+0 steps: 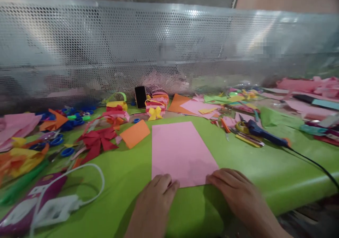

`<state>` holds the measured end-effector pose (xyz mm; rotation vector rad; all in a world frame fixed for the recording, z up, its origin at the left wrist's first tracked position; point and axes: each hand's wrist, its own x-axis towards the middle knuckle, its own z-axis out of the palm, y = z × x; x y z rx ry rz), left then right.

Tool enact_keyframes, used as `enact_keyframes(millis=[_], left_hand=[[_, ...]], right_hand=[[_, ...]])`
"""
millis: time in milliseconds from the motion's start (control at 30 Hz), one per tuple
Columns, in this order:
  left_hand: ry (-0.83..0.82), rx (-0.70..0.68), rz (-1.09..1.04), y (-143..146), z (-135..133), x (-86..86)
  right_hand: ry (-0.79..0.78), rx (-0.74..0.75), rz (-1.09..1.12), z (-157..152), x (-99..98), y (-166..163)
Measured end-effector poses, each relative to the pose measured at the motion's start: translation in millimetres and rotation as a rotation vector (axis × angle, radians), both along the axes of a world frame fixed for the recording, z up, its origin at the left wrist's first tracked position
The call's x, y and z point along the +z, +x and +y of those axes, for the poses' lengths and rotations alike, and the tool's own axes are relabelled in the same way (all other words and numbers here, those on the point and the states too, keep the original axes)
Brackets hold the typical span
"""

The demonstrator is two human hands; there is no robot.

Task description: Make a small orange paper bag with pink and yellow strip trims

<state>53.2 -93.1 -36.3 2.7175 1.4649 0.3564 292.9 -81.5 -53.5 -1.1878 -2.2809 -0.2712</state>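
Observation:
A flat pink sheet of paper (181, 149) lies on the green table, its near edge toward me. At its near left corner is my left hand (157, 199), fingers curled together on the edge. My right hand (235, 188) grips the near right corner, with thumb and fingertips closed at the paper's edge. Just beyond the sheet's left side sits a folded orange paper (135, 134). A red paper bow (99, 139) rests farther left.
A blue glue gun (265, 134) with a black cord lies to the right. On the left are a purple and white power strip (34, 199) and a white cable. Paper scraps, small paper baskets and a phone (140, 96) line the back, before a perforated metal panel (119, 43).

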Motion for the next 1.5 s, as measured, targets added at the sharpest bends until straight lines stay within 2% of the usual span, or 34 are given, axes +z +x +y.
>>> enact_keyframes(millis=[167,233,300,400,467,533,633,700,800,933,1033,1400,1500], left_hand=[[0.159,-0.021,0.116,-28,-21,-11.8],[0.199,0.042,0.166,-42,-24,-8.6],[0.247,0.223,0.173,-54,-19,4.0],[0.371,0.625,0.131,-58,-1,31.0],[0.405,0.715,0.065,-50,10,43.5],[0.339,0.577,-0.037,-36,14,46.8],[0.084,0.262,-0.143,-13,10,40.5],[-0.070,0.202,-0.150,-4,7,35.6],[-0.148,0.218,-0.114,-2,7,31.0],[-0.061,0.204,-0.072,-6,9,23.2],[-0.057,0.209,-0.053,-6,7,18.7],[-0.343,0.356,-0.070,1,12,43.0],[-0.389,0.409,-0.085,1,14,42.7]], right_hand=[[0.004,-0.008,-0.028,-4,0.0,3],[0.017,0.021,-0.074,-3,-3.5,8],[0.039,0.050,-0.132,-2,-8.8,13],[0.088,0.074,-0.231,-2,-16.6,21],[0.106,0.053,-0.281,-3,-18.9,23],[0.129,0.057,-0.312,-6,-17.5,23],[0.132,0.064,-0.324,-10,-10.3,18],[0.135,0.043,-0.314,-9,-4.9,13],[0.184,0.038,-0.269,-5,-0.2,6],[0.226,0.008,-0.179,-1,-2.4,1],[0.200,-0.012,-0.106,-1,-5.9,-1],[0.044,0.015,-0.073,3,1.1,3],[-0.091,0.003,0.000,12,2.6,3]])
